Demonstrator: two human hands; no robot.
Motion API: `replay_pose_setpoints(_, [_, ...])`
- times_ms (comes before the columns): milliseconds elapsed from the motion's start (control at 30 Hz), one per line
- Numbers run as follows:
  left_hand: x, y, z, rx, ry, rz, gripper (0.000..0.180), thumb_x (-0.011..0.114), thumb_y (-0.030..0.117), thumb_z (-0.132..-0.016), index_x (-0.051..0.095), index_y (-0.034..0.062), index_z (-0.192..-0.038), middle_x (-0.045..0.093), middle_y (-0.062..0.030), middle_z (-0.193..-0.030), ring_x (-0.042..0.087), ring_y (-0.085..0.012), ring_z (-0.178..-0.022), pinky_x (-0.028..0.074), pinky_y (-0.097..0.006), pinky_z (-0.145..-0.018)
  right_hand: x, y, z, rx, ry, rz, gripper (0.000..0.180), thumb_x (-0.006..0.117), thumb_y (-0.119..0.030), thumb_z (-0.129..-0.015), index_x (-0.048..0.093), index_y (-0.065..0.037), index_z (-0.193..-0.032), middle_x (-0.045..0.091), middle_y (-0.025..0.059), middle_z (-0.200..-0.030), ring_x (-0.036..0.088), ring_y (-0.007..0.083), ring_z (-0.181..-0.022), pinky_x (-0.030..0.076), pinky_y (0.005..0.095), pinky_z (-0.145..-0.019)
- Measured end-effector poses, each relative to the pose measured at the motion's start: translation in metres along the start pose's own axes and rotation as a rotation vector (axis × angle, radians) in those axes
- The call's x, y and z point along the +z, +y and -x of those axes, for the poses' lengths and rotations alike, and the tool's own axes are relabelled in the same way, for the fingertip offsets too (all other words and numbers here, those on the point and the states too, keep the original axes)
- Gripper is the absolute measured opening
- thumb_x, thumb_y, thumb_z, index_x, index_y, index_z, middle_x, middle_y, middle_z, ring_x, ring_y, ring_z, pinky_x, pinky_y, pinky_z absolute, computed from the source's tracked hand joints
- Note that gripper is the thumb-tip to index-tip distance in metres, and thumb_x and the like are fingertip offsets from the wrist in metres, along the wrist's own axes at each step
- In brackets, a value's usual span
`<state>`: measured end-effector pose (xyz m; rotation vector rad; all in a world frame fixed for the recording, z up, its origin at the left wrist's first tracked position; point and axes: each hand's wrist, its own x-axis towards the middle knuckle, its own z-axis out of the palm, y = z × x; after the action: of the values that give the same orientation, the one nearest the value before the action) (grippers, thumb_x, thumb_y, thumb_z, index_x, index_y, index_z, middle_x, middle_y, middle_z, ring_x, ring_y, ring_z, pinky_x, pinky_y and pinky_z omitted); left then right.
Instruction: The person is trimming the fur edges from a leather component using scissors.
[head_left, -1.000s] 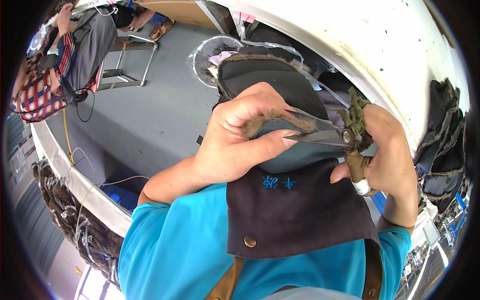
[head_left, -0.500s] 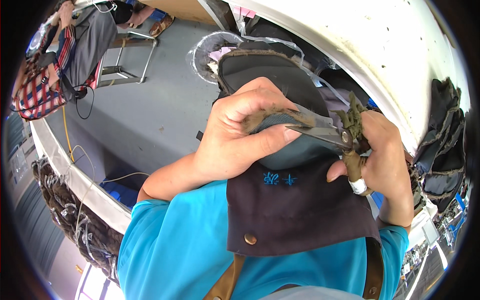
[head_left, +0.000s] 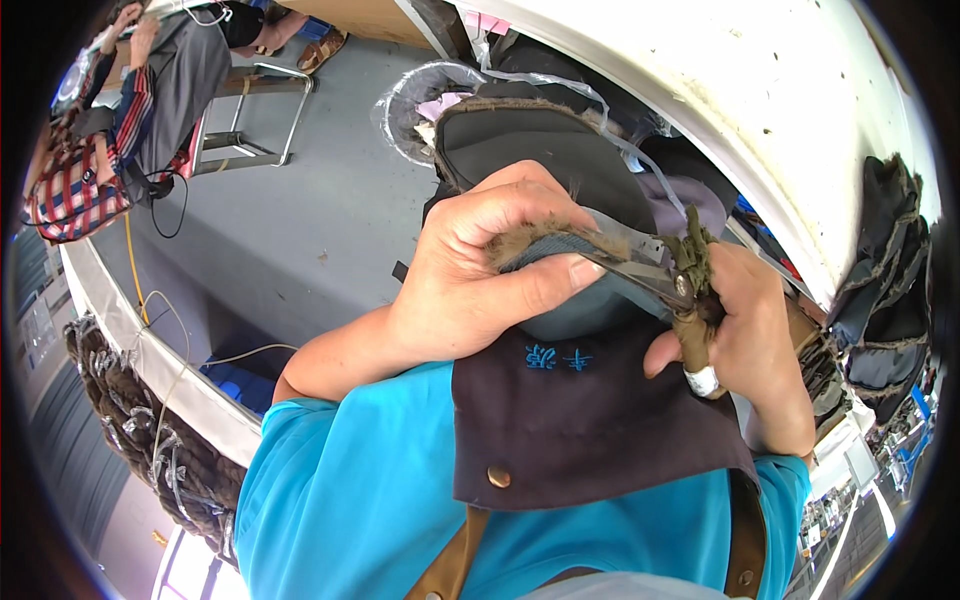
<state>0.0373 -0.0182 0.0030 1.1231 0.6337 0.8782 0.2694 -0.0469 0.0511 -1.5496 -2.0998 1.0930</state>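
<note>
My left hand (head_left: 475, 265) is closed on the edge of a grey fabric piece (head_left: 560, 243) trimmed with brown fur, pinching it between thumb and fingers. In my right hand (head_left: 755, 325) are scissors (head_left: 690, 335), their handles wrapped in olive cloth and white tape. The blades reach left along the fur edge, close to my left thumb tip. How far they are apart is partly hidden by the fabric. Beyond my left hand lies a black padded piece (head_left: 545, 135) with a furry rim; whether it joins the grey fabric I cannot tell.
A white table (head_left: 700, 60) runs along the far right, with dark fur-edged pieces (head_left: 880, 290) at its right end. A plastic-lined bin (head_left: 392, 110) stands beyond my hands. At the far left a person in a checked top sits near a metal-framed stool (head_left: 295, 120). Brown furry bundles (head_left: 150, 430) lie left.
My right hand and the scissors have shifted slightly left and towards me. My left hand stays nearly in place on the fabric. The seated person's hand has moved.
</note>
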Motion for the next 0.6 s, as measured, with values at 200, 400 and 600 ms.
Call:
replay_pose_setpoints(200, [0.0002,-0.0002,-0.0011,-0.003,-0.006,0.005,0.02,0.061,-0.008,-0.078,0.061,-0.0026,-0.097,0.054,-0.0069,-0.094,0.054,-0.0123,-0.087,0.044,-0.026,-0.076,0.0021,0.0062,0.0071,0.011,0.001,0.036,0.063,0.084,-0.019,-0.037,0.06,-0.001,-0.092,0.055,0.0123,-0.068,0.052,0.0342,-0.06,0.04,0.0366,-0.055])
replay_pose_setpoints(400, [0.0013,-0.0008,-0.0009,0.0,-0.002,0.028,0.021,0.061,-0.01,-0.077,0.061,-0.0025,-0.096,0.055,-0.0069,-0.094,0.054,-0.0118,-0.085,0.043,-0.026,-0.075,0.001,0.0008,0.0026,-0.017,0.029,0.045,0.046,0.085,-0.02,-0.048,0.048,0.0,-0.068,0.049,0.014,-0.059,0.051,0.0349,-0.057,0.039,0.0385,-0.05])
replay_pose_setpoints(600, [0.0044,0.0034,-0.0025,-0.005,0.007,-0.051,0.02,0.064,-0.008,-0.072,0.063,-0.0007,-0.091,0.057,-0.0057,-0.088,0.054,-0.01,-0.077,0.042,-0.024,-0.067,-0.0028,-0.0019,-0.0022,-0.028,0.009,-0.027,0.048,0.085,-0.019,-0.049,0.046,0.001,-0.066,0.047,0.0147,-0.059,0.049,0.0352,-0.055,0.037,0.0386,-0.049])
